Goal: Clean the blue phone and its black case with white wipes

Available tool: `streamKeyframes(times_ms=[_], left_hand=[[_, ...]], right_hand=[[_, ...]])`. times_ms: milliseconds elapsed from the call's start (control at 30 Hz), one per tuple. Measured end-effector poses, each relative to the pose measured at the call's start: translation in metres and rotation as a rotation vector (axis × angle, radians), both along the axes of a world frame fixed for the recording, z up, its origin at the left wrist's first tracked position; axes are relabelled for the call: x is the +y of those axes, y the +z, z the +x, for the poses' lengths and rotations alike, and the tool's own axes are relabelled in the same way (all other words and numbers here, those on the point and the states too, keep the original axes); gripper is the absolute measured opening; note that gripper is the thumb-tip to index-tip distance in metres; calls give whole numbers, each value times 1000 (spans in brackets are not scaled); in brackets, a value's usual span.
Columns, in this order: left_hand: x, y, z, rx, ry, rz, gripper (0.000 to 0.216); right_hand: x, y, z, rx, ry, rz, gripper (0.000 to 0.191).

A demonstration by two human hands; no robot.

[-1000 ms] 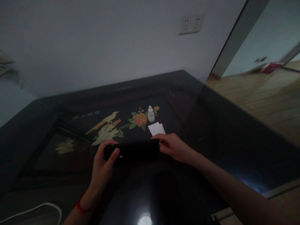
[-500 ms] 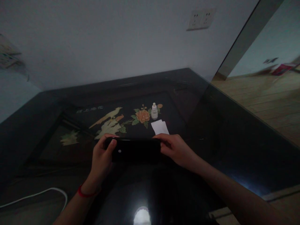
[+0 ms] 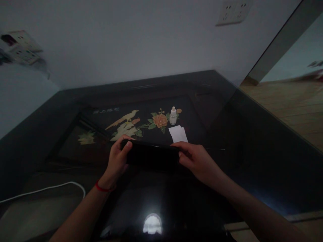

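Observation:
A black smartphone (image 3: 152, 156) with a dark screen is held sideways between both hands above the glossy table. My left hand (image 3: 118, 156) grips its left end, the thumb lying on the front; a red band circles that wrist. My right hand (image 3: 195, 159) is closed on the phone's right end, fingers along the top edge and corner. Just beyond the phone lie some small white paper pieces (image 3: 178, 134), their near edge close behind the right fingers. A small clear bottle (image 3: 173, 116) with a white dropper-like cap stands upright behind the paper.
The dark table (image 3: 212, 101) carries a bird-and-peony picture (image 3: 160, 121) under its shiny top. A white cable (image 3: 50, 187) curves at the lower left. A wall socket (image 3: 233, 12) sits upper right, a power strip (image 3: 24, 50) upper left. Wooden floor (image 3: 290, 104) shows at right.
The view has swung slightly left, so the table and hands appear farther right. The phone now tilts a little, its right end lower. A white dot on its screen is gone. Both hands keep their grip.

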State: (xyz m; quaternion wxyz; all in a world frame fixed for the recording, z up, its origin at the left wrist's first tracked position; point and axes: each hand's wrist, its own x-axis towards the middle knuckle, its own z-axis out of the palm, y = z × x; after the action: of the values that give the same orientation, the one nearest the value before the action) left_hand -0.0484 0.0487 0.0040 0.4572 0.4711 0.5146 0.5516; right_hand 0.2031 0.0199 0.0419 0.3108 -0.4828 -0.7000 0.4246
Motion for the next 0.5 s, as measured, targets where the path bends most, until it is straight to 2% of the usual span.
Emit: streamKeyframes(times_ms=[167,300,367,500], left_hand=[[-1,1,1,-69,-5,-33,44],[0,1,1,-144,36,-32,46],[1,0,2,-180,67,-33,45],[0,-3,8,-233,130,-39,38]], right_hand=[[5,-3,3,47,3,-41,29],[11,-8,9,283,85,-199,25],[14,-11,11,364,64,-240,26],[17,-15,10,360,-122,-74,28]])
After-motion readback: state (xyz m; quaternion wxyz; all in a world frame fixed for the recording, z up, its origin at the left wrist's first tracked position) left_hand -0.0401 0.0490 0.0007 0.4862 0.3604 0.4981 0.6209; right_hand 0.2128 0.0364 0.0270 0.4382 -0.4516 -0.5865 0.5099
